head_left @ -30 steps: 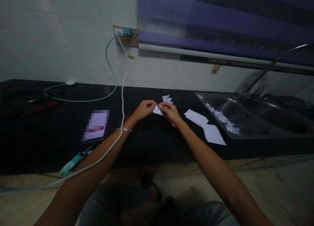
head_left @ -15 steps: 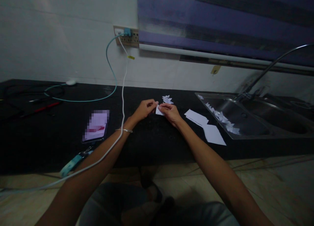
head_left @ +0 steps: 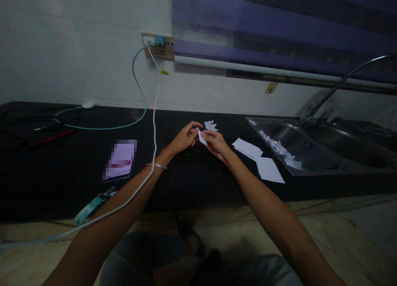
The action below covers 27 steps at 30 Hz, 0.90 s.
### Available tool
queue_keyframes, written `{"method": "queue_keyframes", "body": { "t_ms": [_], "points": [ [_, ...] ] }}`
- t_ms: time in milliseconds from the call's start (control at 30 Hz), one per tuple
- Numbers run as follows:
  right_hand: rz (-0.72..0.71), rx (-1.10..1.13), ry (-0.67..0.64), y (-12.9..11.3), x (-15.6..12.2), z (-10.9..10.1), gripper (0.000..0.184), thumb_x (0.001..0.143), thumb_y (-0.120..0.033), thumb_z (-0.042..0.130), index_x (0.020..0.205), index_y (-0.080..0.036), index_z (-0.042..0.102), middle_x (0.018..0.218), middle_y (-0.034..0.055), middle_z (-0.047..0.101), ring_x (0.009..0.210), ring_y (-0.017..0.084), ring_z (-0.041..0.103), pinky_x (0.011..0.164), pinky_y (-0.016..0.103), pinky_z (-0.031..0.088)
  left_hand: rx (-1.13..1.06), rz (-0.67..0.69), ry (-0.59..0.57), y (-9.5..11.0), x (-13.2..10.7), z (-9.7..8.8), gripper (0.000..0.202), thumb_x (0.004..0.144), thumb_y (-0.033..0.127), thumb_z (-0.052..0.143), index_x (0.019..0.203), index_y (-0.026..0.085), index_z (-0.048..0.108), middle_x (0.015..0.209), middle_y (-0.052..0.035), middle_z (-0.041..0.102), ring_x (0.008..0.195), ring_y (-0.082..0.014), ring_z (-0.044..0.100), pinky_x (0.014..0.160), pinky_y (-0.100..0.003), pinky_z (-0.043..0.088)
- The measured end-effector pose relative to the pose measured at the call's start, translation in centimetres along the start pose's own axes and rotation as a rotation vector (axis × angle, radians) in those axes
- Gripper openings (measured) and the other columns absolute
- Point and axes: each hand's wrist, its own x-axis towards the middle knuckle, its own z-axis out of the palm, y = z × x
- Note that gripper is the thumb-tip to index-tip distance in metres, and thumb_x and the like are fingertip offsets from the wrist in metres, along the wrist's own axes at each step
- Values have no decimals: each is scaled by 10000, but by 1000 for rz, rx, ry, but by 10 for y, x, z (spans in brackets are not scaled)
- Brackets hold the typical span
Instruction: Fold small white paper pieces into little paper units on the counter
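Observation:
A small folded piece of white paper [head_left: 202,138] is held just above the dark counter. My right hand [head_left: 217,144] pinches it from the right between thumb and fingers. On the other side, the thumb of my left hand [head_left: 185,137] meets the paper's left edge; its fingers are curled and the index finger arches above. A little cluster of pointed folded paper pieces [head_left: 210,125] lies just behind my hands. To the right are white paper sheets, one stack [head_left: 247,148] farther back and another sheet [head_left: 270,169] nearer me.
More folded paper pieces [head_left: 281,148] line the left rim of the steel sink [head_left: 322,164], under a curved faucet [head_left: 341,85]. A white cable [head_left: 154,133] drops from the wall socket [head_left: 166,48] across my left forearm. At left lie a phone [head_left: 120,160], a teal strap [head_left: 89,209] and a red pen-like object [head_left: 58,136].
The folded paper has turned between my hands and now slants down to the right. My left index finger has lifted away from the thumb. Everything else stays in place.

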Motion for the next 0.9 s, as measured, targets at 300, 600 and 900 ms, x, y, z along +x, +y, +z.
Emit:
{"method": "queue_keyframes", "body": {
  "t_ms": [300, 600, 900],
  "points": [
    [143, 149, -205, 1, 1, -4, 242, 681, -273, 781, 845, -177, 631, 754, 18, 666, 647, 125, 603, 645, 266, 544, 288, 115, 94, 7, -1, 1, 276, 955, 389, 430, 797, 184, 524, 686, 5, 512, 608, -109, 464, 562, -227, 369],
    [43, 19, -98, -11, -4, -2, 283, 690, -426, 760, 804, -209, 620, 805, 30, 686, 754, 165, 659, 766, 359, 567, 153, 46, 308, -7, 4, -10, 330, 968, 449, 393, 743, 211, 436, 548, 30, 461, 433, -83, 407, 428, -238, 289],
    [-247, -268, -110, 2, -6, 6, 282, 682, -419, 776, 821, -206, 654, 799, 26, 701, 696, 154, 662, 707, 329, 558, 54, 19, 315, -13, 7, -16, 317, 973, 457, 390, 787, 207, 442, 516, 47, 477, 366, -62, 407, 376, -215, 283]
  ]
}}
